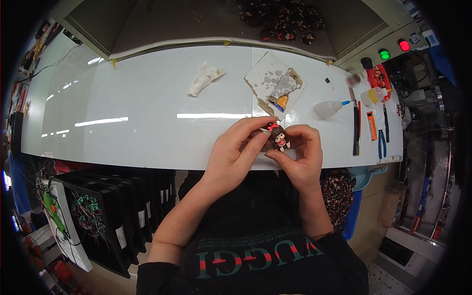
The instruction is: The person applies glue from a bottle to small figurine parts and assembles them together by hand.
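Note:
Between my two hands, over the table's front edge, is a small brown figurine (pixel 280 138) with a pale face, a red bow on top and a red patch on its front. My left hand (pixel 239 147) pinches its head from the left, thumb and fingers near the bow. On the other side my right hand (pixel 304 152) curls round the figurine's lower right, thumb below it. The figurine's back is hidden. Just beyond the hands lies a stained white sheet (pixel 260 73) bearing a grey-smeared, crumpled piece (pixel 286 86) with an orange and blue end.
A crumpled tissue (pixel 205 78) lies left of the sheet. To the right are a white squeeze bottle (pixel 328 108), a yellowish bottle (pixel 373 95), pliers (pixel 382 144), an orange knife (pixel 371 126) and a red basket (pixel 377 78). Many figurines (pixel 285 19) lie inside the booth. Black trays (pixel 98 206) stand lower left.

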